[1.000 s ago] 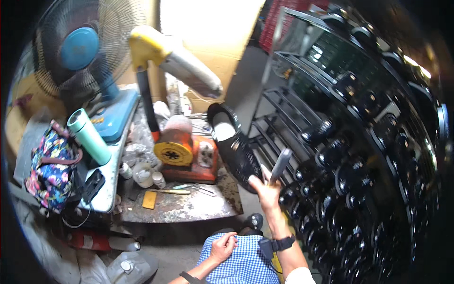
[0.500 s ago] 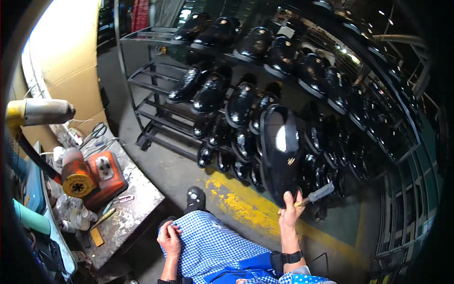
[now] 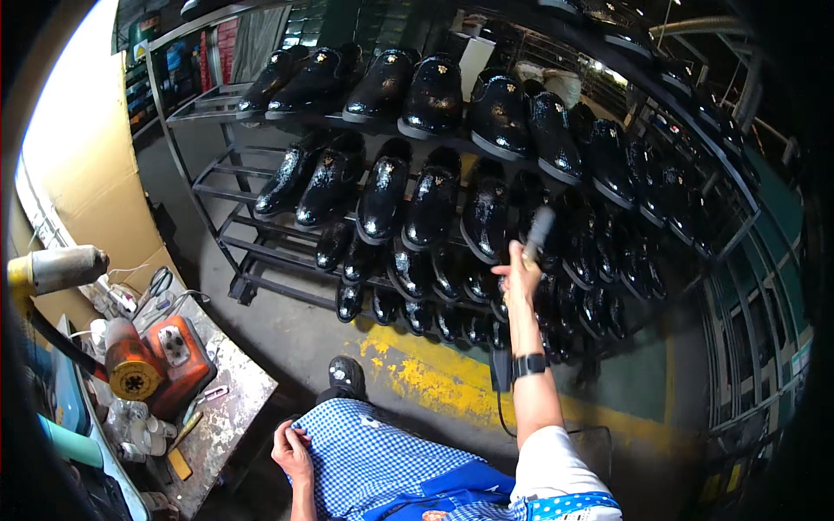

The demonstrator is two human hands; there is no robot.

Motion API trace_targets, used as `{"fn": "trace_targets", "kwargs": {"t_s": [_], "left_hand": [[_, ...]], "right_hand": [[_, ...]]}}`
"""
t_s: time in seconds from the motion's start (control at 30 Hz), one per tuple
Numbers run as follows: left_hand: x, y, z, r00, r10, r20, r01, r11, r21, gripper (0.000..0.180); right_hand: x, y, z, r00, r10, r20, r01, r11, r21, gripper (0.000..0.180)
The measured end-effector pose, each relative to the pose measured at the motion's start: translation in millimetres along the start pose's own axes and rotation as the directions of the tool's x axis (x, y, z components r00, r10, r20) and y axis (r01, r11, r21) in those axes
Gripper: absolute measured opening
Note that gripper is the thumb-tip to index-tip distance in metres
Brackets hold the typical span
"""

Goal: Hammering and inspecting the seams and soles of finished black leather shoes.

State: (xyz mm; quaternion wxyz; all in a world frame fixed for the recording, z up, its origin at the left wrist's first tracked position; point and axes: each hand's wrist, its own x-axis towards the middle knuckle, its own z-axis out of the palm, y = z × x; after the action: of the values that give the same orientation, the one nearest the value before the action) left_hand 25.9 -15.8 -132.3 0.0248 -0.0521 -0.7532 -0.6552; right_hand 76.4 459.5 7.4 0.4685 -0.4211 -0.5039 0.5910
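My right hand point(image 3: 521, 276) reaches out to the middle of a dark metal rack point(image 3: 287, 280). Its fingers are closed round a slim tool point(image 3: 539, 233) with a pale handle and a grey, flat end, blurred by motion; its exact kind is unclear. Just beyond the fingertips stands a glossy black shoe point(image 3: 485, 217) on a lower shelf; whether they touch is unclear. My left hand point(image 3: 294, 450) rests by my blue checked apron point(image 3: 382, 451), fingers loosely curled, with nothing seen in them.
Rows of shiny black shoes point(image 3: 382, 87) fill several shelves. To the left, a worn workbench point(image 3: 248, 382) carries an orange device point(image 3: 178, 356), scissors point(image 3: 159, 282) and small tools. A hot-air-gun-like nozzle point(image 3: 69, 267) juts out above it. Yellow paint point(image 3: 426, 369) marks the floor.
The black shoe in my right hand has been let go at the rack. That arm has stretched forward, still with the slim tool. My left hand stays curled by the apron; the view has shifted.
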Motion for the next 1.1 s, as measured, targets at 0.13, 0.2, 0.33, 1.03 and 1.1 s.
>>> {"fn": "trace_targets", "kwargs": {"t_s": [0.13,0.2,0.33,1.03,1.1], "left_hand": [[2.1,-0.8,11.5,1.0,0.007,0.008,-0.007,1.0,-0.007,0.02],[1.4,-3.1,7.7,1.0,0.01,0.006,-0.009,1.0,-0.017,0.019],[3.5,-7.7,6.0,1.0,0.005,0.023,-0.005,1.0,0.016,0.019],[6.2,-3.7,1.8,0.987,-0.138,0.081,0.148,0.978,-0.147,0.021],[9.1,8.0,3.3,0.971,-0.211,0.112,0.23,0.952,-0.201,0.022]], "right_hand": [[31.1,15.0,-50.2,0.846,-0.319,-0.427,0.357,0.934,0.008,0.049],[27.3,-3.4,-53.8,0.938,-0.092,-0.333,0.128,0.988,0.086,0.056],[38.7,-23.7,-55.9,0.968,0.2,-0.154,-0.182,0.975,0.126,0.058],[-148.5,80.8,-163.8,0.761,0.18,0.623,-0.616,0.5,0.609,0.054],[-160.4,86.9,-157.0,0.675,0.152,0.722,-0.699,0.442,0.561,0.054]]}}
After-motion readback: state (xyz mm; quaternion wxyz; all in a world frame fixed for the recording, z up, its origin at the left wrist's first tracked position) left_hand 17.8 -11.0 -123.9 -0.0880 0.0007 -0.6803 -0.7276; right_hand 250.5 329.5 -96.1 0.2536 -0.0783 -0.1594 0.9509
